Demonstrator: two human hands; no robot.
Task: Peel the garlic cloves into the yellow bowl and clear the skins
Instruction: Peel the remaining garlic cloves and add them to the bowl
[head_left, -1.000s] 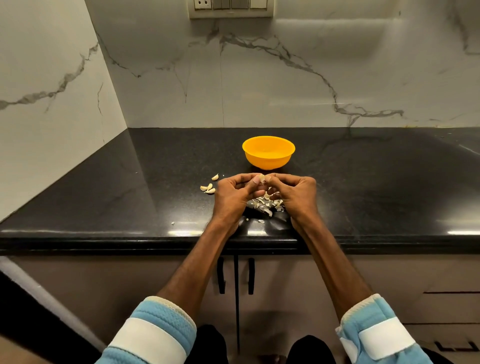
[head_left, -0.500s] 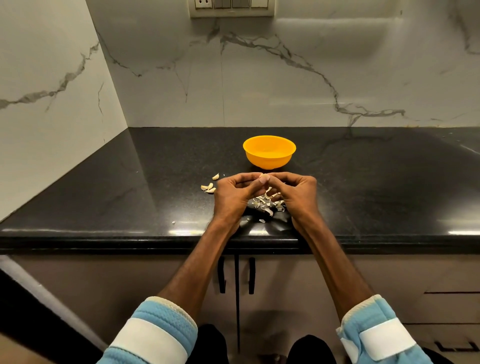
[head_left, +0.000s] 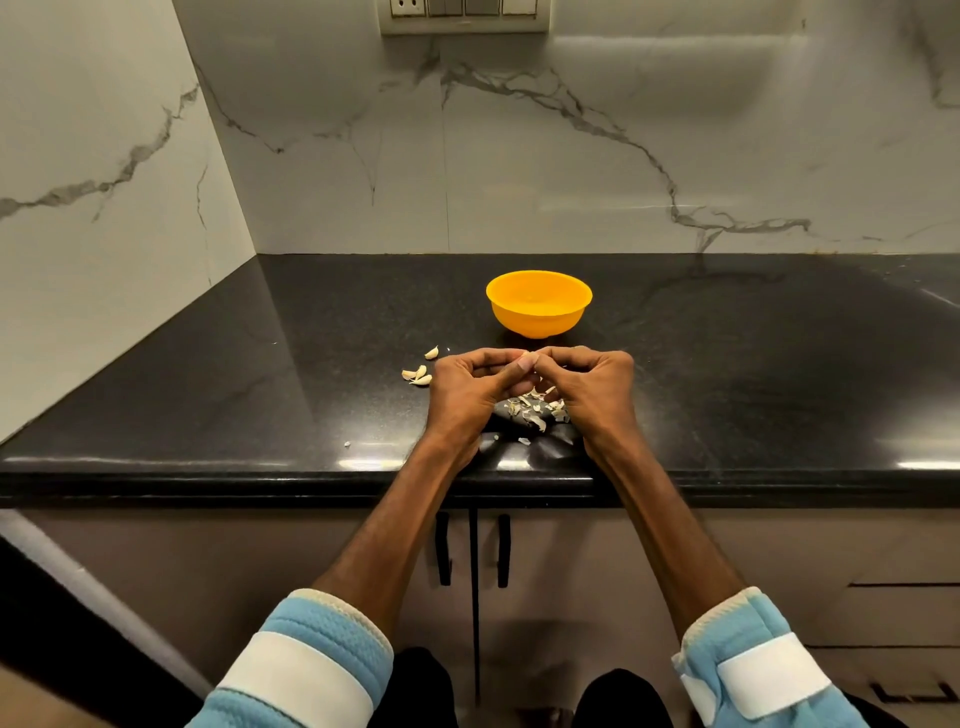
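The yellow bowl (head_left: 538, 302) stands on the black counter just beyond my hands. My left hand (head_left: 470, 387) and my right hand (head_left: 592, 384) meet fingertip to fingertip and pinch a small garlic clove (head_left: 525, 358) between them; most of the clove is hidden by my fingers. Below the hands a pile of papery garlic skins (head_left: 535, 408) lies on a dark sheet. Three unpeeled cloves (head_left: 418, 371) lie on the counter left of my left hand.
The black counter (head_left: 753, 374) runs to a marble wall at the back and left. Its front edge is close under my wrists. A tiny skin scrap (head_left: 347, 444) lies near that edge. Cabinet doors with black handles (head_left: 472, 551) are below.
The hands stay together at the same spot. My fingertips have shifted slightly on the clove; nothing else has moved.
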